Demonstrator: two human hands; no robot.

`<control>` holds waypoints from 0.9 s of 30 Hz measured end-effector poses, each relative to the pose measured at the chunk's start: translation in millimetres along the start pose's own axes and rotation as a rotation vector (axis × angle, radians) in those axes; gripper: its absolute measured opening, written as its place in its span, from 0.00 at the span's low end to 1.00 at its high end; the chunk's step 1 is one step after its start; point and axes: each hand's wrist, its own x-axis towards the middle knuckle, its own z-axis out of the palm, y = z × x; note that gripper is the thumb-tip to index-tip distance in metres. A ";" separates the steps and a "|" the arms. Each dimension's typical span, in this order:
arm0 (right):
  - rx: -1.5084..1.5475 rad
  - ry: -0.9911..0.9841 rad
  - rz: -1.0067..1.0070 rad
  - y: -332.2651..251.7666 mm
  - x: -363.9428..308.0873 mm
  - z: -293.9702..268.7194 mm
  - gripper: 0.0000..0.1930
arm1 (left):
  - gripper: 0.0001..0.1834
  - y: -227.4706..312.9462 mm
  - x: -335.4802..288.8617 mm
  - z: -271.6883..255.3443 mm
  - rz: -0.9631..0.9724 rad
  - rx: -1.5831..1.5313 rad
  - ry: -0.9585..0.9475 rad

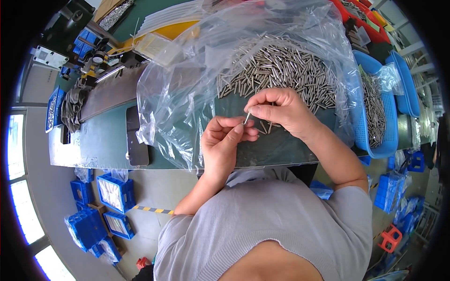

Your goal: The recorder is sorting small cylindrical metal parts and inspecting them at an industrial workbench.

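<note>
Between my two hands is a small, thin metal pin (247,117), tilted, its upper end pinched by my right hand (280,110). The lower end sits at the thumb and fingertips of my left hand (228,138), which is closed around it. Just beyond my hands, a large heap of similar metal pins (286,70) lies on a clear plastic sheet (187,93). A few loose pins (265,127) lie beneath my right hand. The finer shape of the held pin is too small to make out.
At the right stands a blue basket (390,140) holding more metal pins, with another blue basket (407,89) beside it. A red bin (375,30) is at the far right. A dark phone-like object (137,147) lies at the table's left front. Blue crates (115,192) stand on the floor.
</note>
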 end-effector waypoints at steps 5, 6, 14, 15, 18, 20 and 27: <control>-0.036 -0.004 -0.068 10.0 2.0 1.8 0.05 | 0.04 0.5 -0.2 -1.1 -0.006 -0.003 0.003; -0.036 -0.006 -0.068 10.0 1.9 3.5 0.05 | 0.04 -0.3 -0.2 -2.7 0.000 -0.011 -0.009; -0.179 -0.078 0.061 2.8 1.7 3.5 0.04 | 0.03 -1.3 2.1 0.8 0.025 0.030 0.009; -0.179 -0.067 0.053 0.7 0.0 3.7 0.04 | 0.04 -2.1 2.3 1.7 0.027 0.030 0.011; -0.320 -0.013 0.000 -8.2 -9.6 3.9 0.04 | 0.04 -5.2 6.0 8.1 0.007 -0.007 -0.019; -0.507 -0.004 -0.204 -3.6 -11.4 1.1 0.05 | 0.05 -4.8 1.6 2.1 0.024 0.053 -0.025; -0.910 0.637 -0.546 -69.3 -78.0 -33.4 0.04 | 0.04 -4.1 -4.1 -3.8 0.074 0.033 0.003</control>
